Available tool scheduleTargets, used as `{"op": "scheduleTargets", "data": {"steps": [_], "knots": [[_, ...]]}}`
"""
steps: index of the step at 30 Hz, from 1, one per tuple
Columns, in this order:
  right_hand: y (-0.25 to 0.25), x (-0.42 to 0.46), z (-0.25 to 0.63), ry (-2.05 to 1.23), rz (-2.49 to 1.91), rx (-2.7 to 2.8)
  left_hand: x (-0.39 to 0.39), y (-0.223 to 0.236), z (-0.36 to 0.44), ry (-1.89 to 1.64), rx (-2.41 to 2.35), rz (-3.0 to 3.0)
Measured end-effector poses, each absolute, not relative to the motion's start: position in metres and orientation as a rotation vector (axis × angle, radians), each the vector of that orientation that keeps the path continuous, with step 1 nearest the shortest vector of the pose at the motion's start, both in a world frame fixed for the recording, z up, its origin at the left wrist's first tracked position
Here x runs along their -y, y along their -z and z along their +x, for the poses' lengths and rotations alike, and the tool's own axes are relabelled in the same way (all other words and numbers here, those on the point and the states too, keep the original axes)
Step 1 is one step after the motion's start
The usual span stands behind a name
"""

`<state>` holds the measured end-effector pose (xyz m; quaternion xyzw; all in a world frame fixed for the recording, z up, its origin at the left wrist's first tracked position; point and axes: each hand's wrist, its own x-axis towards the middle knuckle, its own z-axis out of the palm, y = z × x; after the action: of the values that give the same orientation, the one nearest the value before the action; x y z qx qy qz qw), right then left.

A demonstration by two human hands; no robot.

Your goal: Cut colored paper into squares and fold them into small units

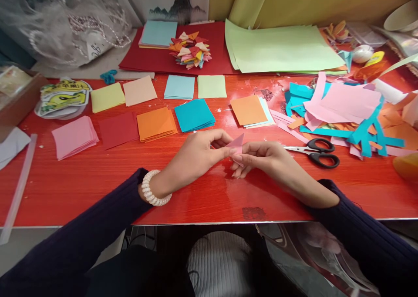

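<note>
Between my two hands, just above the red table, is a small folded piece of pink paper (237, 143) with a pointed corner sticking up. My left hand (204, 151) pinches it from the left with thumb and forefinger. From the other side my right hand (266, 157) grips its lower right part between thumb and fingers. Part of the paper is hidden by the fingertips. Closest beyond the hands lie a stack of orange and pale squares (249, 110) and a stack of blue squares (195, 115). Black-handled scissors (321, 152) rest right of my right hand.
Square paper stacks in pink (75, 136), red (118, 129), orange (156, 126) and paler colours stand leftward. Paper scraps (346, 109) heap up at the right. A multicoloured folded-paper ring (190, 51) sits at the back beside large green sheets (284, 48).
</note>
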<state>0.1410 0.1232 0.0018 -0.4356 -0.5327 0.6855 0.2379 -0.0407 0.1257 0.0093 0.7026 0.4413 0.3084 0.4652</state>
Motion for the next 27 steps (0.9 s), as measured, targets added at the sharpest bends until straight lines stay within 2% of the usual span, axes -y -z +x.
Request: {"op": "scheduleTargets", "data": {"steps": [8, 15, 19, 27], "knots": [[0.001, -0.123, 0.145, -2.015, -1.112, 1.329, -0.122, -0.001, -0.046, -0.976, -1.029, 2.387], [0.003, -0.123, 0.146, -2.112, -1.058, 1.193, -0.127, -0.005, -0.062, -0.665, -0.806, 3.027], [0.005, -0.124, 0.146, -2.156, -1.057, 1.131, -0.125, -0.008, -0.064, -0.493, -0.747, 3.119], [0.007, -0.126, 0.146, -2.223, -1.005, 1.046, -0.124, -0.01, -0.062, -0.451, -0.641, 3.26]]}}
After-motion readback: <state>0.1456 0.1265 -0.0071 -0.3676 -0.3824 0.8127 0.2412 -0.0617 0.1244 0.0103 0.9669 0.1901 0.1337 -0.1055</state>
